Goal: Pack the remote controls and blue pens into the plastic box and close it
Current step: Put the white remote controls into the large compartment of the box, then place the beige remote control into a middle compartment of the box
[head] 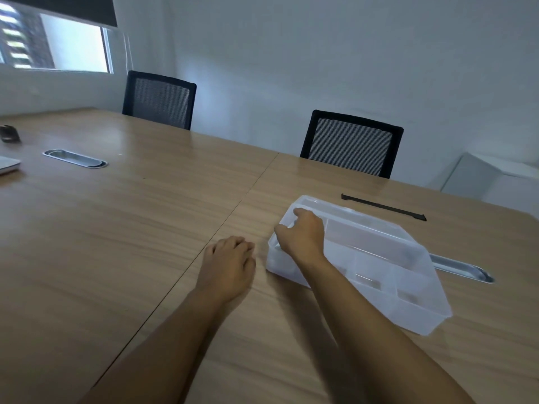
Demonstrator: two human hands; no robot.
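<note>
A translucent plastic box (pixel 376 266) with inner compartments lies on the wooden table, right of centre. My right hand (pixel 302 233) grips its left end, fingers curled over the rim. My left hand (pixel 229 265) rests on the table just left of the box, fingers loosely curled, holding nothing. No remote controls or blue pens show in this view; faint shapes inside the box are too blurred to name.
A thin black strip (pixel 383 207) lies on the table behind the box. A metal cable slot (pixel 463 269) sits at the box's right, another (pixel 75 158) at far left. Two black mesh chairs (pixel 353 144) stand at the far edge. A white device corner (pixel 7 164) lies at left.
</note>
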